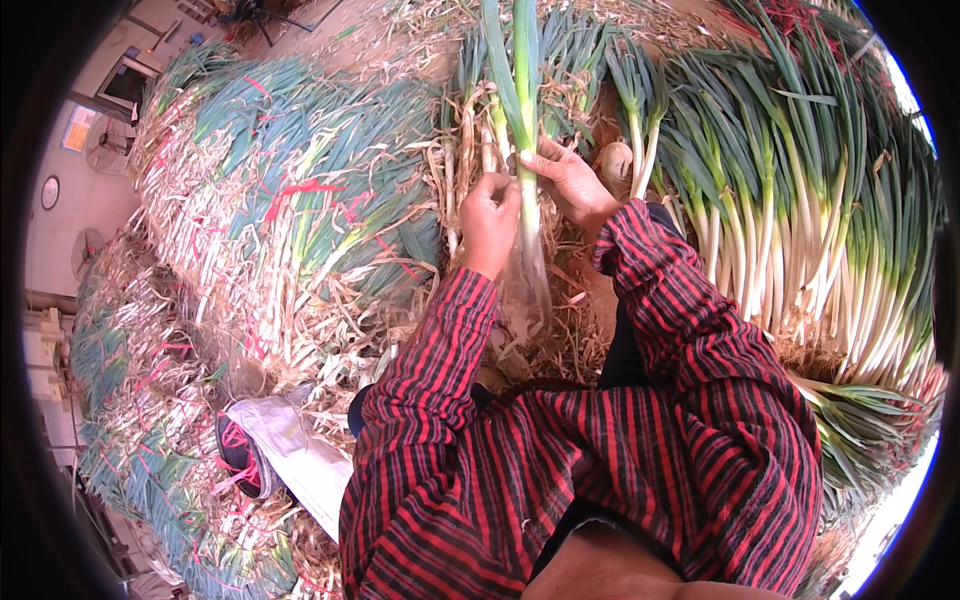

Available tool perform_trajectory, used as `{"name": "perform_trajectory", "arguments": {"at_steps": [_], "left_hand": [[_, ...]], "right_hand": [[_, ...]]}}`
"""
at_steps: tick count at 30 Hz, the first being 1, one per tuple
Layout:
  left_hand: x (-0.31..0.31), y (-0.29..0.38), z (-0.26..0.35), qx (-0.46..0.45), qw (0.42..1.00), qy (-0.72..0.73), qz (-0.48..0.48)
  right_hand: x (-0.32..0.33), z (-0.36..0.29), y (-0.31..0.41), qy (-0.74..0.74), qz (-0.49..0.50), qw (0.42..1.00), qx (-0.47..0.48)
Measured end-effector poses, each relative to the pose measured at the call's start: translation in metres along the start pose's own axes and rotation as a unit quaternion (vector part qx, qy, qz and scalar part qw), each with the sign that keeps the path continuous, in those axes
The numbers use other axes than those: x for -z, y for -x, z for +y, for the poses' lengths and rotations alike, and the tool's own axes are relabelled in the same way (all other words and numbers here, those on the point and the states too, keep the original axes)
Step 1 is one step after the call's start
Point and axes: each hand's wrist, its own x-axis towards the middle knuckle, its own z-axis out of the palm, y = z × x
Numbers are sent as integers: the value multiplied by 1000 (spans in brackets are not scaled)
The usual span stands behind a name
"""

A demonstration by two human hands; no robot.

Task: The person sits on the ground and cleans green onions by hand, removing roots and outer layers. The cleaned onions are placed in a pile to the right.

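Upright in front of me is a large green onion (529,206), its green leaves rising to the top edge and its white stalk hanging toward the ground. My right hand (571,178) grips it near where the green meets the white, thumb across the front. Just left of the stalk, my left hand (491,217) has thumb and fingertips pinched together against it; whether they hold a strip of leaf cannot be told. The lower end of the stalk and its roots look blurred. Behind my hands lie more green onions (574,67) among dry leaves.
Cleaned green onions (780,225) lie in a thick row at right. Untrimmed bundles with red ties (300,187) are heaped at left. Dry peelings (570,345) litter the ground between my legs. A dark shoe with pink laces (244,457) and a whitish sheet (300,450) are at lower left.
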Motion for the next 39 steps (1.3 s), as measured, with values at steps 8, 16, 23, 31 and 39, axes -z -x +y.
{"name": "perform_trajectory", "arguments": {"at_steps": [8, 16, 23, 31, 39], "left_hand": [[1, 10, 2, -38, 994, 98, 11], [4, -1, 29, 41, 998, 36, -30], [2, -6, 13, 100, 989, 94, -51], [25, 25, -87, 227, 936, -243, -112], [-9, 33, -51, 53, 993, -89, -49]], "right_hand": [[1, -5, -4, -90, -9, 995, -28], [-2, 6, 1, -71, 1, 997, 27], [-9, 9, 3, -31, -22, 998, 41], [-2, -17, 7, -166, -113, 979, 23], [-4, -8, -6, -58, 85, 994, 42]]}}
